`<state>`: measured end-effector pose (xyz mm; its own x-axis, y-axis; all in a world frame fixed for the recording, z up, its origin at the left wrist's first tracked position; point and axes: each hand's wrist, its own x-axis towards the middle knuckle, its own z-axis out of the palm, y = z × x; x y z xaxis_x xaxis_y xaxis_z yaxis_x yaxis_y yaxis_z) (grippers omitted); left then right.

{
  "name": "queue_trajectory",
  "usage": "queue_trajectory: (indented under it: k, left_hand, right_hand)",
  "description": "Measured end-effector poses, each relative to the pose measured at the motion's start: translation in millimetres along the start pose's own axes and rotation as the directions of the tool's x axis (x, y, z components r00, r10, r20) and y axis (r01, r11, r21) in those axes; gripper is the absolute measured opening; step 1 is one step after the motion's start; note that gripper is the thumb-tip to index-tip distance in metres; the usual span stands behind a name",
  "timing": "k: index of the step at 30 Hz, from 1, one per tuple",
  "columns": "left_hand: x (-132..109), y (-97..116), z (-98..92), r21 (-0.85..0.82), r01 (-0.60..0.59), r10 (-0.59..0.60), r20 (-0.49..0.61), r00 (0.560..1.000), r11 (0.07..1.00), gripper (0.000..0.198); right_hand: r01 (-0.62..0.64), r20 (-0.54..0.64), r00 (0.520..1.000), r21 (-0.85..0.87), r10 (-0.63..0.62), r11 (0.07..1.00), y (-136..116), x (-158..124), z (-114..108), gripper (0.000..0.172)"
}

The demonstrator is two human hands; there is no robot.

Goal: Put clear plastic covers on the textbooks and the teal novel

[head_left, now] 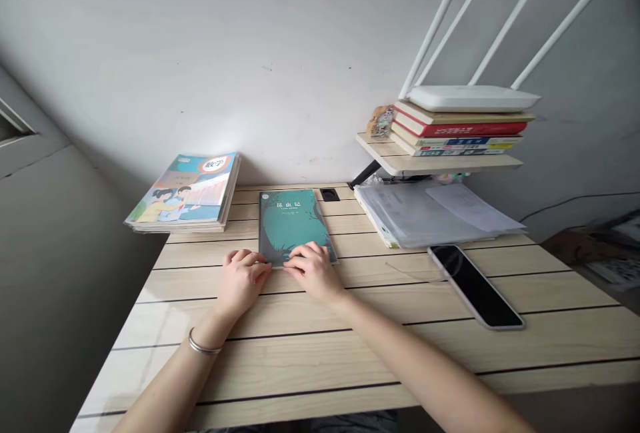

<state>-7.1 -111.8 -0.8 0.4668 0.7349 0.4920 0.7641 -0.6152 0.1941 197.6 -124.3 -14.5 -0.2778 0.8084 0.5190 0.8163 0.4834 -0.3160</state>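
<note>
A green book (295,226) with a dark illustrated border lies flat on the desk, its cover facing up. At its near left corner, my left hand (243,276) is closed, with thumb and fingertips at the edge. My right hand (314,272) covers part of the near right side, its fingers curled over the cover and its thumb at the near edge. Both hands seem to pinch the book there, though the fingertips underneath are hidden. A silver bangle (203,345) circles my left wrist.
Stacked textbooks (193,193) stand at the desk's (300,366) back left. To the right lie a phone (477,286), a thin cord-like line near it, and papers in clear sleeves (415,213). Above them, a small shelf (400,160) bears books (460,130) and a white router (470,96).
</note>
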Motion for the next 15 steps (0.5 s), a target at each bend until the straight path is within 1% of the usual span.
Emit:
queue_trajectory:
  k: [4, 8, 11, 13, 15]
  left_hand:
    - [-4, -12, -5.3, 0.002, 0.004, -0.004, -0.001, 1.0, 1.0, 0.02]
    - [-7, -23, -7.1, -0.031, 0.031, -0.031, 0.025, 0.999, 0.999, 0.017]
    - [-7, -26, -5.1, -0.061, 0.06, -0.057, 0.046, 0.997, 0.996, 0.018]
    - [-7, -26, -3.4, -0.075, 0.08, -0.075, 0.062, 0.995, 0.994, 0.019]
    - [-7, -26, -2.0, -0.094, 0.107, -0.1, 0.08, 0.992, 0.99, 0.017]
  right_hand:
    - [-0.043, -0.058, 0.997, 0.011, 0.044, 0.999, 35, -18, -19, 0.01]
    - [-0.108, -0.05, 0.993, 0.025, 0.109, 0.994, 66, -35, -39, 0.012]
    - [-0.159, -0.047, 0.985, 0.149, 0.167, 0.976, 78, -43, -44, 0.016]
    - [-0.203, -0.032, 0.975, 0.255, 0.218, 0.945, 81, -46, -43, 0.019]
    - [-0.258, -0.009, 0.961, 0.322, 0.275, 0.911, 83, -47, -40, 0.019]
